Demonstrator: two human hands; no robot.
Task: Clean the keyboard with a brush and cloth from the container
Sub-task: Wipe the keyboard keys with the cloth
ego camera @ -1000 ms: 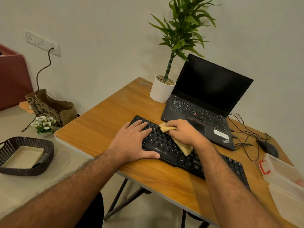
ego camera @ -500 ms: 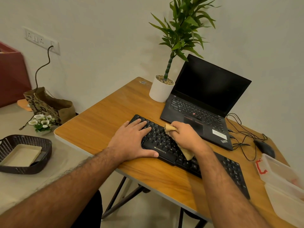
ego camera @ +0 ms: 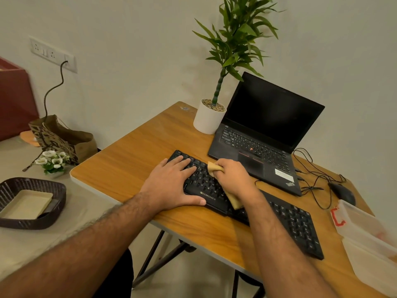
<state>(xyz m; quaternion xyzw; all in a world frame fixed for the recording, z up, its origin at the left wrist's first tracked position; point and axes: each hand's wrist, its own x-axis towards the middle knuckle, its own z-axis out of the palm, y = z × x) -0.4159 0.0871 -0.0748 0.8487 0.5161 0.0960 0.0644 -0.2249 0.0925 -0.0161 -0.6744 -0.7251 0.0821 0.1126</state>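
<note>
Head view, right hand (ego camera: 234,177) gripping cloth (ego camera: 214,168) on keyboard (ego camera: 296,224), left hand (ego camera: 171,186) flat, seemingly steadying it

Left hand (ego camera: 171,186) flat, fingers spread; right hand (ego camera: 234,178) curled, gripping.

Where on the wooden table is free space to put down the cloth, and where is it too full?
Bare wood lies on the table, between the keyboard, the white plant pot and the table's left edge, and along the near edge under the forearms. It is crowded on the right: cables, mouse and plastic container beside the laptop.
</note>
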